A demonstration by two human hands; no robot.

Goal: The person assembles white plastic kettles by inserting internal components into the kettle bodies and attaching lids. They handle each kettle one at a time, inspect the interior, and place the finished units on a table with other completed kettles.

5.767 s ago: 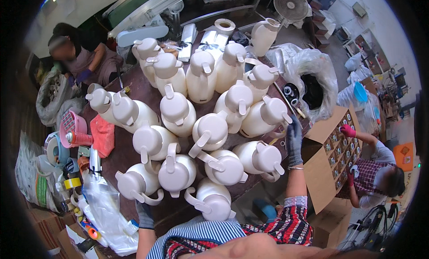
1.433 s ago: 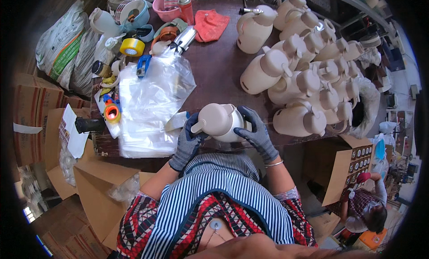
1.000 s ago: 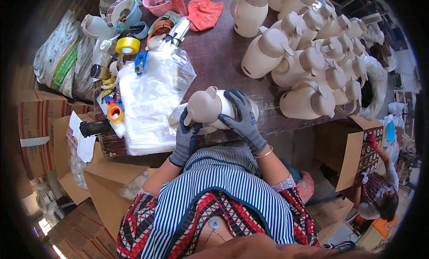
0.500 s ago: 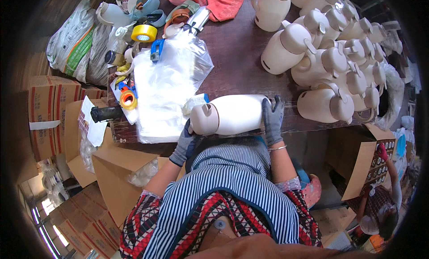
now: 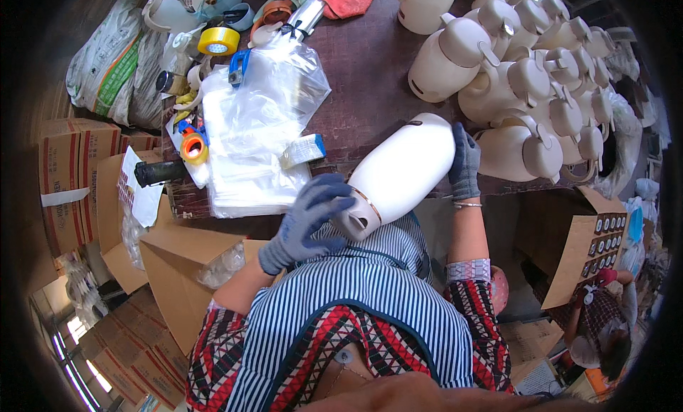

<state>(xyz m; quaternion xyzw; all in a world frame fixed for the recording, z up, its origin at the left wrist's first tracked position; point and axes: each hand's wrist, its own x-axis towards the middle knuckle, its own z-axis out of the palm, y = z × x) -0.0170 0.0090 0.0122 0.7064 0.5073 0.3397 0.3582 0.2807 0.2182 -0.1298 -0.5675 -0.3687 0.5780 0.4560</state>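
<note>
A white thermos jug [image 5: 404,171] lies tilted over the table's near edge, its grey-beige lid end toward my lap and its base toward the far right. Around the base end, my right hand [image 5: 466,161] in a grey knit glove holds the jug. My left hand [image 5: 304,223], gloved the same way, is beside the lid with its fingers apart; whether a fingertip touches the lid I cannot make out. To the left of the jug, clear plastic bags [image 5: 260,138] lie stacked, with a small blue and white box [image 5: 304,150] on them.
Several more cream thermos jugs [image 5: 509,152] crowd the right of the dark table [image 5: 363,77]. Yellow tape [image 5: 218,40], a blue cutter [image 5: 240,67] and a red cloth [image 5: 348,1] lie farther back. Open cartons [image 5: 192,270] stand below left; a co-worker [image 5: 601,319] is by a carton at right.
The jug has turned from lying level to a slant, base up and to the right, its handle no longer showing. My left hand has come off the lid and opened.
</note>
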